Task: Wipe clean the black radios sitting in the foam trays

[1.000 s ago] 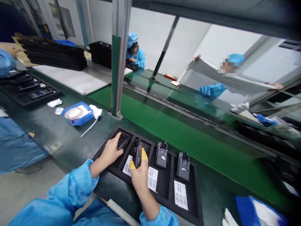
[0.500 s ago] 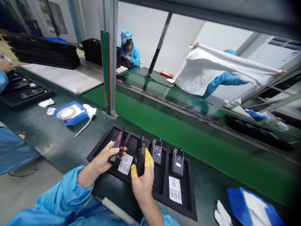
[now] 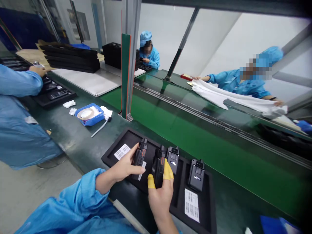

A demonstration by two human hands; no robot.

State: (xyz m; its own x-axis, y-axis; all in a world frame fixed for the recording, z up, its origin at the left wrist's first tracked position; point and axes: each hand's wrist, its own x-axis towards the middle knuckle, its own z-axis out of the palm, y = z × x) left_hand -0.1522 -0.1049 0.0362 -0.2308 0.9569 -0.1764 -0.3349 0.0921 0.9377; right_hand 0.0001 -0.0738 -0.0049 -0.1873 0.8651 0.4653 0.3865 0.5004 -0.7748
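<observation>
Right hand: the right hand point(image 3: 161, 196) is closed around a black two-way radio point(image 3: 158, 170), with yellow finger cots point(image 3: 168, 171) pressed against its sides.

Left hand: the left hand point(image 3: 124, 168) reaches out with its fingers against a second radio point(image 3: 140, 156); I cannot tell whether it is gripping.

Handling: both radios look stiff and hard-cased, probably dense for their size; the body sides seem the safest hold, away from the top stub.

Tray: both radios are over the middle of a black foam tray point(image 3: 110, 156). A third radio point(image 3: 172, 159) stands just beside the right hand's radio, and a fourth radio point(image 3: 196, 175) stands toward the tray's right end. A white label sheet point(image 3: 122, 151) lies in the left compartment.

Counter: the tray lies along the near edge of the dark green counter point(image 3: 80, 149). Beyond it sits a blue plastic box point(image 3: 97, 118) holding a tape roll point(image 3: 85, 113).

Nearby: at the counter's left end, a co-worker's hand point(image 3: 36, 70) rests over a black tray point(image 3: 65, 96). Across a green conveyor belt point(image 3: 195, 152), a person point(image 3: 237, 84) handles a white cloth point(image 3: 231, 100).
</observation>
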